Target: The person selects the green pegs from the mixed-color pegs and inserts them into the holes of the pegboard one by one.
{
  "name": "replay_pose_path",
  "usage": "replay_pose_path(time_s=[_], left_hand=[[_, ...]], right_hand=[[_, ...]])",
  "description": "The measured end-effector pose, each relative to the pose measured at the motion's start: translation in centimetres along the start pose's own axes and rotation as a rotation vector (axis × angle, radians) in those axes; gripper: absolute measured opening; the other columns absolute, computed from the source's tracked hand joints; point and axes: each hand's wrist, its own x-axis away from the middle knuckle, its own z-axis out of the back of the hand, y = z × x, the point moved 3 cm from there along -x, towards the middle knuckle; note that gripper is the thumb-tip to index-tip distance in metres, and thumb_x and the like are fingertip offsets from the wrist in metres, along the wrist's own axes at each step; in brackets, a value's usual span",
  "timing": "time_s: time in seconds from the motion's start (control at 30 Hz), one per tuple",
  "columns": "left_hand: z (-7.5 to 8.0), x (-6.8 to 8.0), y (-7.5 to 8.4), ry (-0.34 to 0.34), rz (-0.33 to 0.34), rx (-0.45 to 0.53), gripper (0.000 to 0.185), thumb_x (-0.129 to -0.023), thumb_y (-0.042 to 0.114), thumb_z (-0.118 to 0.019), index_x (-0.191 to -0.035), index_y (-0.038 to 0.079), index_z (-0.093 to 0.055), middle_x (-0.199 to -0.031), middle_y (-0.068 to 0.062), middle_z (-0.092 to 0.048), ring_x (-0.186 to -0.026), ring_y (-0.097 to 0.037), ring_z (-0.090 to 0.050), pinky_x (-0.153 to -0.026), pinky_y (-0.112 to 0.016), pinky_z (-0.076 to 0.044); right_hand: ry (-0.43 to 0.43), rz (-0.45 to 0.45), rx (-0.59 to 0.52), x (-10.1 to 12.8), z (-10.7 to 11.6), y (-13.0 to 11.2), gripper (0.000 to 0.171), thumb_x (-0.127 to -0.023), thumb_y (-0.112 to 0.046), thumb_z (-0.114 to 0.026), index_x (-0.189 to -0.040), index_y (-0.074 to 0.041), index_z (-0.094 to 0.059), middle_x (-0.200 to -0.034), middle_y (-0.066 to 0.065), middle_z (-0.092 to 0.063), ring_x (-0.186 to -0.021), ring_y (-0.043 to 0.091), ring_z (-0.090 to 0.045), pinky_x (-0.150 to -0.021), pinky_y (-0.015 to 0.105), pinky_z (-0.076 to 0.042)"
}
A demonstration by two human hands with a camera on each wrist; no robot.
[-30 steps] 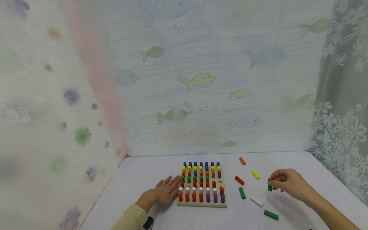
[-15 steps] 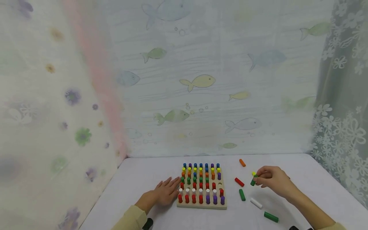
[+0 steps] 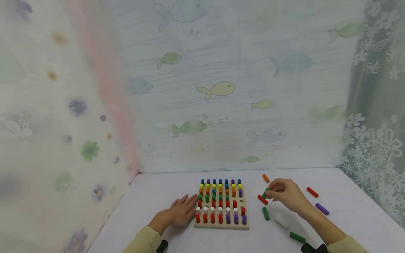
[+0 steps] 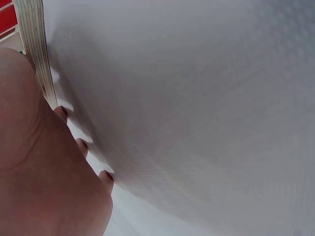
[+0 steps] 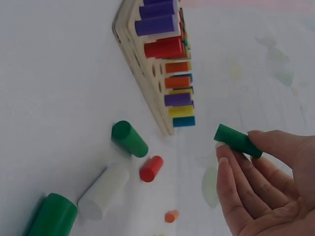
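A wooden peg board [image 3: 221,225] stands on the white table, filled with rows of coloured pegs; one hole [image 3: 242,201] near its right side shows bare. My left hand [image 3: 189,205] lies flat on the table, fingertips [image 4: 61,112] against the board's left edge [image 4: 34,44]. My right hand [image 3: 269,192] hovers to the right of the board and pinches a green peg [image 3: 265,193] [image 5: 237,140] between thumb and fingertips [image 5: 224,164], above the table.
Loose pegs lie right of the board: orange [image 3: 266,178], red [image 3: 262,199], green [image 3: 265,213], white [image 3: 281,224], another green [image 3: 297,237], a second red [image 3: 312,192], purple [image 3: 322,209]. Curtains with fish and flower prints enclose the table at the back and on both sides.
My right hand has carried the green peg leftward toward the board, uncovering a red and a purple peg on the right and hiding the yellow one. The left hand has stayed put.
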Motion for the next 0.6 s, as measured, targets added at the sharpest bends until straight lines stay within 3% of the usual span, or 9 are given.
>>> replay_pose_path(time_s=[0.27,0.6], left_hand=[[0.8,0.6,0.9,-0.007,0.008,-0.021,0.063,-0.108,0.048,-0.04,-0.163,0.019,-0.027,-0.169,0.0,-0.026,-0.156,-0.033,-0.018,-0.123,-0.064,-0.013],[1.1,0.9,1.1,-0.02,0.011,-0.029,0.064,-0.109,0.05,-0.036,-0.164,0.019,-0.025,-0.17,0.0,-0.024,-0.157,-0.032,-0.016,-0.123,-0.062,-0.012]], right_hand=[[0.021,-0.007,-0.013,-0.7,-1.3,-0.5,0.026,-0.094,-0.017,-0.075,-0.106,0.002,-0.065,-0.09,0.007,-0.075,-0.083,0.029,-0.072,-0.076,0.043,-0.06],[0.057,-0.013,0.032,-1.5,-2.8,-0.8,0.022,-0.092,-0.018,-0.077,-0.104,-0.002,-0.068,-0.089,0.004,-0.074,-0.084,0.021,-0.069,-0.074,0.032,-0.053]])
